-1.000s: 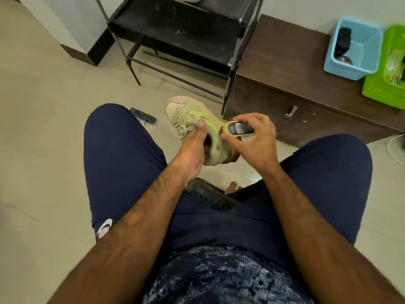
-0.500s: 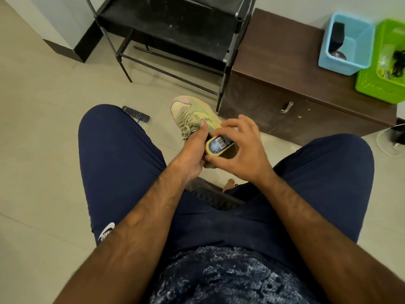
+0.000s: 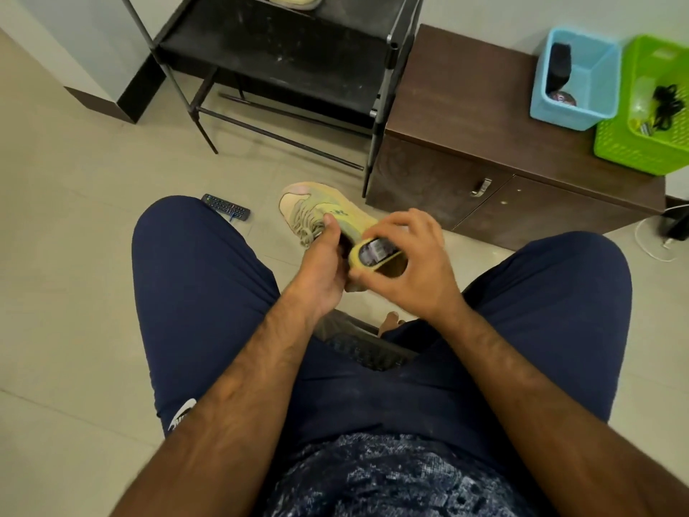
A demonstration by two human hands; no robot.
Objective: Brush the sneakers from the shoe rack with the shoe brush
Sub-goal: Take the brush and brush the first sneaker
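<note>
Fingers [image 3: 407, 222] curled, left hand [image 3: 321, 272] round sneaker [image 3: 311, 203], toe away and leftward, right hand [image 3: 421, 279] round shoe brush [image 3: 373, 254]

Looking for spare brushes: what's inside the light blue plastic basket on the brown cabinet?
The light blue plastic basket holds an upright black object and a round patterned item; their undersides and the corner behind them are hidden.

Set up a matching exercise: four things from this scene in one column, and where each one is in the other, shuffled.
Things:
1. sneaker
2. brush
3. remote
4. blue basket

Places:
A. on the cabinet
B. gripped in the right hand
C. lying loose on the floor, by the left knee
D. held in the left hand

Pairs: 1-D, 2-B, 3-C, 4-A
</note>
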